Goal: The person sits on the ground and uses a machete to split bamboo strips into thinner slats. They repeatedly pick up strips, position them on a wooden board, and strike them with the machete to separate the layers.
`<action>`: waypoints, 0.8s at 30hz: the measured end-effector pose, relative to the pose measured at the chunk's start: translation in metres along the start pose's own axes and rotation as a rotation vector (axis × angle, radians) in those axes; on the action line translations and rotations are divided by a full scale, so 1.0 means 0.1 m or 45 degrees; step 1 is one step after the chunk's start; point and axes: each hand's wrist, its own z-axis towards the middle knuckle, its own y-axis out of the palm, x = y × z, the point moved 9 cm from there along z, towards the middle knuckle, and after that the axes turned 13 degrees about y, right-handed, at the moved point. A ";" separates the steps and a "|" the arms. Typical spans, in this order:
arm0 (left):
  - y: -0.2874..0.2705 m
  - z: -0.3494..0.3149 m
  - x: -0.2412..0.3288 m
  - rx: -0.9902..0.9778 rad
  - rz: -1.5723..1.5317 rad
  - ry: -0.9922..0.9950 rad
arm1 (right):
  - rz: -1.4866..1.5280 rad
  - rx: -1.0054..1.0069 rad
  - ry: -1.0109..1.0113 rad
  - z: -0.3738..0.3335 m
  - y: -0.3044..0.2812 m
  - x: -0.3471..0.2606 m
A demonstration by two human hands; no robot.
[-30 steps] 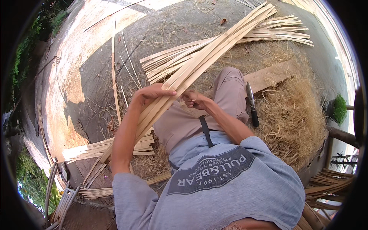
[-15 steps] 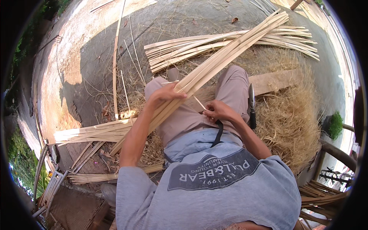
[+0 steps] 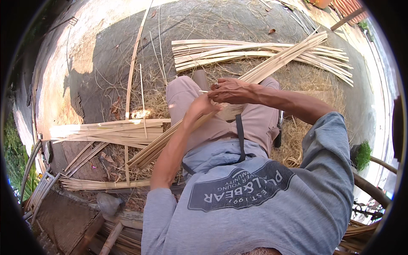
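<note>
A bundle of long, flat bamboo strips (image 3: 285,57) lies aslant across my lap, from lower left to upper right. My left hand (image 3: 200,107) is closed round its middle. Over the bundle, close against the left hand, my right hand (image 3: 231,91) is closed with its fingers pinched together. The pale end of a thin bamboo strip (image 3: 204,91) pokes out beside those fingertips; the rest of it is hidden by the hands and the bundle.
Another pile of bamboo strips (image 3: 221,47) lies ahead on the ground, more strips (image 3: 102,130) at the left. Shavings (image 3: 293,142) cover the ground at my right, where a dark-handled blade (image 3: 278,139) rests by my thigh. A potted plant (image 3: 362,155) stands at far right.
My right hand has come up from my lap and crossed over the bundle to my left hand, bringing the thin strip's end along. The bundle's upper end has shifted slightly down and right.
</note>
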 end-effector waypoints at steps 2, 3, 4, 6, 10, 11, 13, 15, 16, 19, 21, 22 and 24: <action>-0.02 -0.01 0.01 0.077 -0.046 0.055 | -0.053 -0.015 -0.075 0.01 0.05 0.06; -0.01 0.01 -0.07 0.116 -0.075 0.096 | -0.053 -0.029 -0.099 0.04 0.04 0.04; 0.01 0.02 -0.15 0.154 -0.102 0.139 | -0.052 -0.043 -0.120 0.07 0.03 0.02; 0.02 0.01 -0.18 0.129 -0.062 0.035 | -0.041 -0.013 -0.129 0.07 0.02 0.04; 0.07 0.01 -0.15 0.049 -0.032 -0.078 | -0.017 0.096 -0.085 0.03 0.09 0.20; 0.07 0.03 -0.18 0.085 0.025 -0.051 | -0.015 0.111 -0.073 0.04 0.10 0.24; 0.12 0.03 -0.33 0.167 0.132 -0.013 | -0.101 -0.259 0.020 0.20 0.17 0.26; 0.14 0.03 -0.28 0.092 0.101 -0.020 | -0.147 -0.426 0.085 0.20 0.19 0.25; 0.15 0.02 -0.26 0.056 0.085 -0.024 | -0.054 -0.396 0.175 0.21 0.14 0.27; 0.05 -0.02 -0.04 -0.015 0.020 0.045 | 0.130 -0.297 0.432 0.19 0.04 0.42; 0.00 -0.03 -0.03 0.027 0.126 0.038 | 0.144 -0.232 0.546 0.26 0.04 0.50; -0.02 -0.04 -0.02 0.048 0.180 0.035 | 0.097 -0.343 0.569 0.27 0.12 0.52; -0.16 -0.08 0.14 0.109 0.427 -0.062 | 0.158 -0.251 0.516 0.24 0.17 0.49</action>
